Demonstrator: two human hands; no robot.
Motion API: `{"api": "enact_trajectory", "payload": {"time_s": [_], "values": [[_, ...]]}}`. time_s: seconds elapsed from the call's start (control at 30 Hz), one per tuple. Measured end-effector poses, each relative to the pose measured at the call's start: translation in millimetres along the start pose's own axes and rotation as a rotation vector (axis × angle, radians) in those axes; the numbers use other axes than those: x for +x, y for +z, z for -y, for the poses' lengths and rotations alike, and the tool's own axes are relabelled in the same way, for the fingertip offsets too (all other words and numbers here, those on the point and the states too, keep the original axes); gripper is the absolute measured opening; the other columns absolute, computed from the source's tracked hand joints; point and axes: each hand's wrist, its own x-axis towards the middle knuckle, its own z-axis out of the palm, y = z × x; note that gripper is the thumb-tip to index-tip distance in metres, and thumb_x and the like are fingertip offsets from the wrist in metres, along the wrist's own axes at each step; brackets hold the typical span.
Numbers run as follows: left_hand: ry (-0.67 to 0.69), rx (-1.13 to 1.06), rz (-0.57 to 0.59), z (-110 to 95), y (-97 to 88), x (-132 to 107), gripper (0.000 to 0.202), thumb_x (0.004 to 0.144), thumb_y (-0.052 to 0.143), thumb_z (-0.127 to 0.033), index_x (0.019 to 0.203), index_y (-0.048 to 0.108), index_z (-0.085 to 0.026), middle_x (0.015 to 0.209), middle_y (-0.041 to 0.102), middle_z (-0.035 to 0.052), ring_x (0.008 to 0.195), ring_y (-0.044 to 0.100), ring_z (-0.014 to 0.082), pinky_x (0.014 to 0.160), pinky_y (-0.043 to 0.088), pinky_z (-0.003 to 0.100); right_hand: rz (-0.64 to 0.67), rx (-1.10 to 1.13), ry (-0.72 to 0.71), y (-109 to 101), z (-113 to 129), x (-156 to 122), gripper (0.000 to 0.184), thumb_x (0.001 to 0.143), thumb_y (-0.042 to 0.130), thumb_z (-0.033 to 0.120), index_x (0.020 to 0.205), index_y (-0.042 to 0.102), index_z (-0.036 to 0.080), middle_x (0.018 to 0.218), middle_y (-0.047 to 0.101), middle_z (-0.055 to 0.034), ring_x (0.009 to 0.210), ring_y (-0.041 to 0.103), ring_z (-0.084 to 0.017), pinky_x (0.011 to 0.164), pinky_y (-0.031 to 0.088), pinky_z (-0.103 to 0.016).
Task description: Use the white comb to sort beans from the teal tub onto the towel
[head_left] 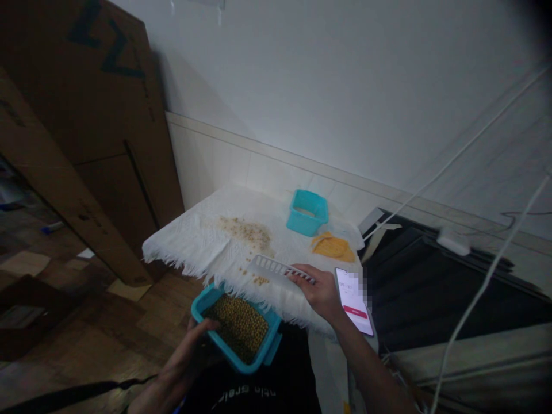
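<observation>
A teal plastic basket [272,340] full of yellow and green beans [241,319] is tilted below the table's front edge. My left hand [199,339] grips its left side, thumb over the rim. Above the tabletop, my right hand [319,292] is closed on the end of a white slotted plastic strip [269,264]. Loose yellow beans [260,280] lie beside the strip near the fringe of the white tablecloth [202,233]. Farther back, a scattered patch of pale and dark grains [250,231] covers part of the cloth.
A second teal basket [304,223] stands at the back, with an orange cloth-like piece [332,247] in front of it. A lit phone [353,305] lies on the right edge. Large cardboard boxes [99,126] rise on the left, and a white cable [483,293] hangs at right.
</observation>
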Motion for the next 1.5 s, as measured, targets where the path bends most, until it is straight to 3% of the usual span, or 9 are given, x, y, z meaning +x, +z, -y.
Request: {"api": "enact_trajectory", "payload": {"time_s": [0.1,0.27,0.73,0.87,0.97,1.07,1.23,1.5], "values": [[0.004,-0.012,-0.005,0,-0.6,1,0.079,0.072,0.097,-0.038,0.142,0.06,-0.028,0.146,0.076,0.0144,0.138,0.073,0.0433,0.113,0.062,0.057,-0.003,0.008,-0.001,1,-1,2,0.021,0.091,0.076,0.036,0.098,0.093,0.027,0.096,0.092,-0.005,0.083,0.089,-0.028,0.08,0.073,-0.034],[0.01,-0.008,-0.012,-1,-2.0,1,0.076,0.069,0.098,-0.038,0.136,0.063,-0.028,0.137,0.08,0.0142,0.137,0.074,0.0464,0.11,0.063,0.057,-0.039,-0.026,0.008,2,-4,5,0.021,0.092,0.077,0.039,0.098,0.093,0.027,0.097,0.092,-0.0054,0.082,0.088,-0.028,0.079,0.073,-0.035],[0.019,-0.022,0.028,-1,-1.2,-3,0.067,0.078,0.094,-0.037,0.135,0.062,-0.028,0.133,0.077,0.0119,0.142,0.07,0.0412,0.115,0.062,0.057,-0.093,-0.111,-0.018,1,-11,10,0.025,0.096,0.075,0.046,0.099,0.092,0.027,0.094,0.091,-0.0068,0.079,0.087,-0.029,0.073,0.071,-0.035],[0.031,-0.003,0.021,-2,1.3,-4,0.074,0.079,0.093,-0.039,0.144,0.06,-0.029,0.143,0.076,0.0116,0.14,0.071,0.0402,0.115,0.062,0.058,-0.126,-0.092,0.023,-2,-22,16,0.034,0.094,0.079,0.057,0.099,0.091,0.025,0.093,0.091,-0.0086,0.08,0.086,-0.03,0.072,0.07,-0.037],[0.025,-0.005,-0.008,-2,2.0,-3,0.081,0.072,0.096,-0.038,0.144,0.061,-0.03,0.136,0.079,0.011,0.132,0.075,0.042,0.112,0.063,0.058,-0.177,-0.059,0.041,-2,-31,25,0.043,0.09,0.082,0.066,0.096,0.09,0.024,0.092,0.09,-0.0101,0.08,0.086,-0.031,0.073,0.07,-0.039],[0.021,-0.007,-0.011,0,-0.3,1,0.074,0.071,0.097,-0.038,0.137,0.063,-0.029,0.127,0.08,0.0113,0.132,0.075,0.0434,0.11,0.064,0.057,-0.223,-0.053,0.049,-2,-37,34,0.048,0.087,0.083,0.07,0.094,0.09,0.023,0.092,0.09,-0.0109,0.08,0.085,-0.032,0.074,0.07,-0.041],[0.017,-0.017,-0.008,1,-2.2,2,0.066,0.074,0.095,-0.039,0.131,0.065,-0.029,0.119,0.08,0.0101,0.134,0.073,0.0438,0.114,0.062,0.057,-0.24,-0.085,0.057,0,-34,32,0.047,0.09,0.08,0.066,0.098,0.09,0.022,0.09,0.09,-0.0109,0.077,0.084,-0.031,0.071,0.068,-0.039],[0.011,-0.023,0.012,-2,-2.5,-1,0.08,0.073,0.097,-0.039,0.144,0.061,-0.029,0.127,0.081,0.0107,0.135,0.074,0.0424,0.112,0.062,0.055,-0.154,-0.064,0.063,10,-19,23,0.038,0.092,0.079,0.059,0.1,0.09,0.023,0.09,0.09,-0.0095,0.075,0.084,-0.031,0.069,0.069,-0.037]]}}
